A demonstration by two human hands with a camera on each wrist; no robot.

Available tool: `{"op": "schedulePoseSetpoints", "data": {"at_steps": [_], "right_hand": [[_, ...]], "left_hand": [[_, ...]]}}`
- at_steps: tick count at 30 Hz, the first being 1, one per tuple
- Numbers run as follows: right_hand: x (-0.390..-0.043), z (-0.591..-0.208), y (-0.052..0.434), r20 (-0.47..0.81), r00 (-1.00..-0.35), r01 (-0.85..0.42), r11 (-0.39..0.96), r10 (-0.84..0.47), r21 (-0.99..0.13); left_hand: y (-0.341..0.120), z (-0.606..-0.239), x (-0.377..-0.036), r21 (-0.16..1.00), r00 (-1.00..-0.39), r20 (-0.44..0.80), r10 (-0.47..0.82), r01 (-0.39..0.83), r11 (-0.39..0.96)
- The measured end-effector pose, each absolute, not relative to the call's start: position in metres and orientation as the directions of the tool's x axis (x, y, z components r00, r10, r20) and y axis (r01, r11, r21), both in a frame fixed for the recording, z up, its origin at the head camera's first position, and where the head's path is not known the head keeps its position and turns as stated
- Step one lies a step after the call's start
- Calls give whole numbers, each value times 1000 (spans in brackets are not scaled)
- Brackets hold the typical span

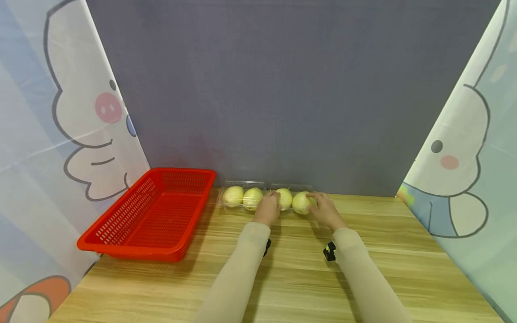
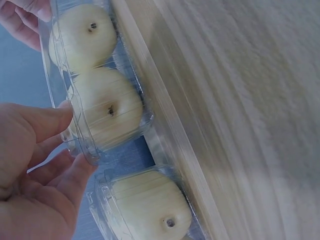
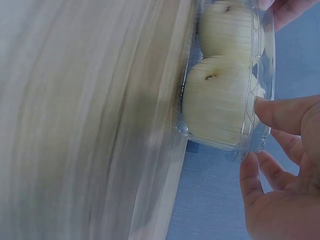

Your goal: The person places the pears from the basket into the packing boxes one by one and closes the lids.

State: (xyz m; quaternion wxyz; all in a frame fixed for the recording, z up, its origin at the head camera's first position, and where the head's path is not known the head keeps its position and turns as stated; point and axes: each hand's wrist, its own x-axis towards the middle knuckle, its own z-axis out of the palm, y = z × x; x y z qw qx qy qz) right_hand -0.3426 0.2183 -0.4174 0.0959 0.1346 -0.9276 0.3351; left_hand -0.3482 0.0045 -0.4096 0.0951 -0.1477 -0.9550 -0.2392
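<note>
Two clear plastic fruit boxes stand end to end at the table's far edge, each with two pale yellow round fruits. My left hand (image 1: 269,202) pinches the left end of the right box (image 1: 291,187), and my right hand (image 1: 319,202) pinches its right end. In the left wrist view the thumb and fingers of the left hand (image 2: 77,135) close on the box (image 2: 95,80) rim, beside a fruit (image 2: 107,112). In the right wrist view the right hand (image 3: 252,131) grips the rim of the same box (image 3: 260,60) over a fruit (image 3: 217,102). The left box (image 1: 242,184) is untouched.
A red perforated basket (image 1: 133,224) with nothing in it sits on the wooden table (image 1: 291,278) to the left of the boxes. A grey backdrop rises right behind the boxes. Cartoon-printed curtains hang on both sides.
</note>
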Motion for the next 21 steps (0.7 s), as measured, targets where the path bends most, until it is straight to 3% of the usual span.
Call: {"op": "schedulePoseSetpoints", "data": {"at_steps": [6,21], "right_hand": [[-345,-414,217,207,-965,-258,726,-161,-637],[-343,-416,216,222,-967,-246,714,-129,-655]], "left_hand": [[6,-408,-351,421,-940,251,231,321,848],[5,-412,-352,423,-936,253,246,336,841]]}}
